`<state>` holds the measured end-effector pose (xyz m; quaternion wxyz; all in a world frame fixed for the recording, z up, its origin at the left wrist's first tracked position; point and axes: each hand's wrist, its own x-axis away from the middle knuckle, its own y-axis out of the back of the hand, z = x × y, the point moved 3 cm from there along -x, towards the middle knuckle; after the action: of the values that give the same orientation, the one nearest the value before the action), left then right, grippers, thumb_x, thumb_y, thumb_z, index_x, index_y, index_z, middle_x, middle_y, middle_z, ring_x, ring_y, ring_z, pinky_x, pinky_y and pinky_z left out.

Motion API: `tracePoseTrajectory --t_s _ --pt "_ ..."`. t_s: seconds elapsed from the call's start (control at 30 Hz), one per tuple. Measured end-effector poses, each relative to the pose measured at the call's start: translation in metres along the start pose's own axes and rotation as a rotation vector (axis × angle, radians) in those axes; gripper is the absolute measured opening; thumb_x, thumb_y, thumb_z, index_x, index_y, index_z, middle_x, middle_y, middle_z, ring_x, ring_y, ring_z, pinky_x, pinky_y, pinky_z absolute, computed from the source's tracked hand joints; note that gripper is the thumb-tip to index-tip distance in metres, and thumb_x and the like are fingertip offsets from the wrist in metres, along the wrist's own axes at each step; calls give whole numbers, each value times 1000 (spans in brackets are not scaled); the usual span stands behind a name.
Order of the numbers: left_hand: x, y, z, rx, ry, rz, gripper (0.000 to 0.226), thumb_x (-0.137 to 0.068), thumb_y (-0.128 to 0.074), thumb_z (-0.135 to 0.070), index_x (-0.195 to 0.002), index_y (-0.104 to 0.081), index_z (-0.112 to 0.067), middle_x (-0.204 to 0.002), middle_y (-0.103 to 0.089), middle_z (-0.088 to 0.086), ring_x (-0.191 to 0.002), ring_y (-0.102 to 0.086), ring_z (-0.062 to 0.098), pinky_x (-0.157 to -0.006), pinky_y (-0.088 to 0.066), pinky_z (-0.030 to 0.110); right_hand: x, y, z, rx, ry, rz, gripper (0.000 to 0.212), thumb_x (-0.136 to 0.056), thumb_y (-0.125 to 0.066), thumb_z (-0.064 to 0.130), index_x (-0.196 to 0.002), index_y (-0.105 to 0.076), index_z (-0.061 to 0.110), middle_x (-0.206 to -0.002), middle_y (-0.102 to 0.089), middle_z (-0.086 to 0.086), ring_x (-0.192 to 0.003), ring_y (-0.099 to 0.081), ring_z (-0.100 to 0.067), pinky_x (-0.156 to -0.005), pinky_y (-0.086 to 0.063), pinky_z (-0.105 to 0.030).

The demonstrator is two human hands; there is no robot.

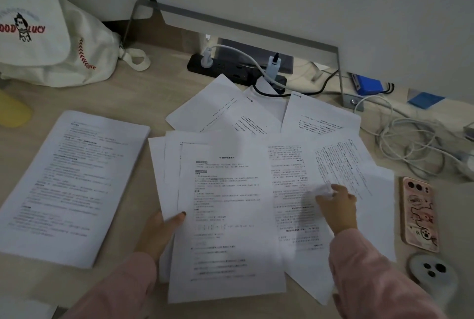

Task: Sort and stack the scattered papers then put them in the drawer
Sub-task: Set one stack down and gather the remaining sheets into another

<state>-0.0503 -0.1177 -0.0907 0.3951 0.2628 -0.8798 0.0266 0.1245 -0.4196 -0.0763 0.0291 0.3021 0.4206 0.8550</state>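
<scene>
Fanned across the centre of the frame, overlapping at odd angles: scattered papers (287, 190), thin white printed sheets, flat and matte. Clamps the left edge of the front sheet (225, 216) with the left hand (161, 231), lower centre, thumb curled on top, fingers hidden beneath. Pinches, with the right hand (337, 206) just right of centre, a lifted corner among the scattered papers (blurred, so which sheet cannot be told). Squared up at centre left, apart from the spread: a thicker stack (71, 185). Underneath all, a pale wood-grain desk (154, 93). Lower right, beside the sheets: a phone (419, 213) in a glossy pink rectangular case.
</scene>
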Motion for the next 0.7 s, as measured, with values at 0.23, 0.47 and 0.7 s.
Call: tracePoseTrajectory --t_s 0.23,0.47,0.7 --pt "-8 1 0 -46 -11 7 35 -89 -58 -17 -123 -57 -13 -111 -63 7 -108 -58 27 -101 -42 44 6 -9 -5 -152 -3 272 8 -86 -59 14 -80 -59 8 -83 -61 -13 -72 -54 -25 -66 -44 -32" --pt "-8 -2 -3 11 -30 -28 32 -92 -53 -14 -123 -56 -10 -104 -61 7 -98 -56 25 -93 -43 38 15 36 33 -117 367 -76 20 -91 -49 16 -72 -50 10 -64 -50 -4 -61 -44 -16 -59 -31 -31" --pt "-11 2 -4 126 -17 -204 40 -92 -53 -19 -130 -49 -6 -128 -56 15 -119 -50 33 -94 -37 37 15 68 47 -646 243 -285 16 -91 -46 20 -77 -55 17 -76 -56 -2 -80 -52 -21 -74 -43 -35"
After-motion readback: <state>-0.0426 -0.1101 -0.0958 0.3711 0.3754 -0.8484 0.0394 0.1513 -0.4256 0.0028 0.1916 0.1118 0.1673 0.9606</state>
